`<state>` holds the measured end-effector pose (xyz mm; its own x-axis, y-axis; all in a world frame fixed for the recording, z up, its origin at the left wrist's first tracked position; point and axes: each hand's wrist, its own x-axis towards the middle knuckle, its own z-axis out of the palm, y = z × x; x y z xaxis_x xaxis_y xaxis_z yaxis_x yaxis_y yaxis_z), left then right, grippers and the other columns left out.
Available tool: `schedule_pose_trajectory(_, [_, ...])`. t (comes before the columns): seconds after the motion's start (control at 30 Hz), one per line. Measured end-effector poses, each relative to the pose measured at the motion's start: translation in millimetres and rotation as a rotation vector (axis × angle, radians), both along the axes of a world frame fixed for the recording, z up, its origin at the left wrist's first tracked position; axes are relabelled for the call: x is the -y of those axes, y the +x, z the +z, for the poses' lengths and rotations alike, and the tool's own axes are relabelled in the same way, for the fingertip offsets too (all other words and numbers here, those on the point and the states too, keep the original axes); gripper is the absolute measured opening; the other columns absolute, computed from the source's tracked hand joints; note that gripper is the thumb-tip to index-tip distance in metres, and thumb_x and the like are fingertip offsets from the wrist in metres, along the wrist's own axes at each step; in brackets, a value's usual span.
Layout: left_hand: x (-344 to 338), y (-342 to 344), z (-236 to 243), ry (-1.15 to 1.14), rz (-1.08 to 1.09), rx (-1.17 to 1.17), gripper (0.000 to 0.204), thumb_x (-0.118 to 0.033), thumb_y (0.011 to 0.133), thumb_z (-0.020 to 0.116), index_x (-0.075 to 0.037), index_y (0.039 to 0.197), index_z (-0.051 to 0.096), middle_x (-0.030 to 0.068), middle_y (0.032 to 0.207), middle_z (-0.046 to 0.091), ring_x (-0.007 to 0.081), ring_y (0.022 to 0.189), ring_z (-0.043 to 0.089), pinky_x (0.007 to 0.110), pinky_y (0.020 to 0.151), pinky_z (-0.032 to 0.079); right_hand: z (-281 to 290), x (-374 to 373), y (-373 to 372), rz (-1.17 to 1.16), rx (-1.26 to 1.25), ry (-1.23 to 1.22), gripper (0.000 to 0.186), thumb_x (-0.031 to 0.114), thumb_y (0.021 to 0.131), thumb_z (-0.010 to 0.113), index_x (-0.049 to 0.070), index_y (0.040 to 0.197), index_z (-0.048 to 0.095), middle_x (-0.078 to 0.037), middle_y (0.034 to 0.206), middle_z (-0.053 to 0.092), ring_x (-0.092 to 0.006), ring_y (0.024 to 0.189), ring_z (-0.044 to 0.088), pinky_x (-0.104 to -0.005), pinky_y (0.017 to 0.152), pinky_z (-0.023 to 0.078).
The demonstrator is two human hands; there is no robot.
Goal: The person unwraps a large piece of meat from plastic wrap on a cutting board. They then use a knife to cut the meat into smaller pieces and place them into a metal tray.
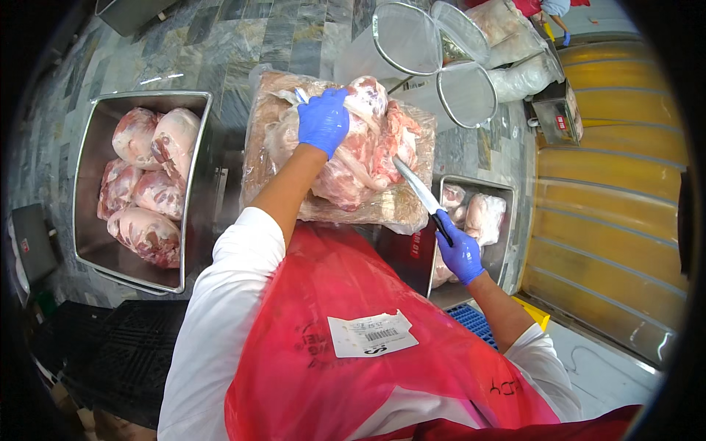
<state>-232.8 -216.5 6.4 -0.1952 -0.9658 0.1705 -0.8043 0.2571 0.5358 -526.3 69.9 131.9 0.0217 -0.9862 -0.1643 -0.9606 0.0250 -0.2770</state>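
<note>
A large pale pink cut of raw meat [346, 165] lies on a plastic-wrapped, box-like surface [401, 206] in front of me. My left hand [323, 121], in a blue glove, presses on its upper left part with fingers curled. What they pinch is hidden under the hand; whitish film or skin [281, 140] shows beside it. In my right hand [460, 253], also gloved, is a knife [419, 187] with a black handle. Its blade points up and left, and the tip touches the right edge of the meat, by a loose reddish flap [401, 132].
At left stands a deep metal bin [140, 274] holding several meat cuts [143, 235]. A second metal bin [507, 220] with meat is at the right. Wire-rimmed clear baskets [467, 95] and bagged goods [507, 37] stand beyond. Yellow strip curtains [610, 184] hang far right. Another person's gloved hand [566, 38] shows top right.
</note>
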Motion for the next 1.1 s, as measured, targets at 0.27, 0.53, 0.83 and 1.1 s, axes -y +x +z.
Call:
schedule_pose_trajectory(0.27, [1, -1, -2, -0.027, 0.011, -0.025, 0.043, -0.020, 0.093, 0.057, -0.025, 0.134, 0.064, 0.0082, 0.125, 0.069, 0.0347, 0.105, 0.068, 0.055, 0.092, 0.047, 60, 47, 7, 0.072, -0.226, 0.227, 0.059, 0.032, 0.099, 0.064, 0.027, 0.155, 0.047, -0.022, 0.091, 0.073, -0.0419, 0.078, 0.071, -0.0523, 0.070, 0.057])
schedule_pose_trajectory(0.53, [0, 9, -10, 0.047, 0.023, -0.037, 0.043, -0.020, 0.092, 0.059, -0.024, 0.135, 0.063, 0.0063, 0.128, 0.068, 0.0313, 0.107, 0.068, 0.053, 0.092, 0.047, 123, 134, 19, 0.289, -0.320, 0.376, 0.051, 0.028, 0.098, 0.063, 0.022, 0.147, 0.054, -0.023, 0.084, 0.070, -0.0437, 0.076, 0.069, -0.0551, 0.069, 0.054])
schedule_pose_trajectory(0.83, [1, 10, -12, 0.014, 0.001, -0.156, 0.041, -0.016, 0.092, 0.057, -0.021, 0.132, 0.065, 0.0071, 0.129, 0.068, 0.0327, 0.106, 0.069, 0.052, 0.091, 0.048, 5, 43, -28, 0.090, 0.104, 0.058, 0.058, 0.020, 0.097, 0.069, 0.026, 0.152, 0.053, -0.022, 0.082, 0.071, -0.0419, 0.069, 0.069, -0.0486, 0.062, 0.055])
schedule_pose_trajectory(1.1, [13, -3, -7, -0.047, 0.004, -0.133, 0.038, -0.010, 0.089, 0.054, -0.016, 0.122, 0.073, 0.0135, 0.121, 0.073, 0.0344, 0.101, 0.072, 0.047, 0.090, 0.055, -63, 1, -23, -0.031, 0.161, -0.091, 0.058, 0.021, 0.096, 0.073, 0.029, 0.151, 0.055, -0.020, 0.079, 0.069, -0.0389, 0.068, 0.069, -0.0471, 0.063, 0.055])
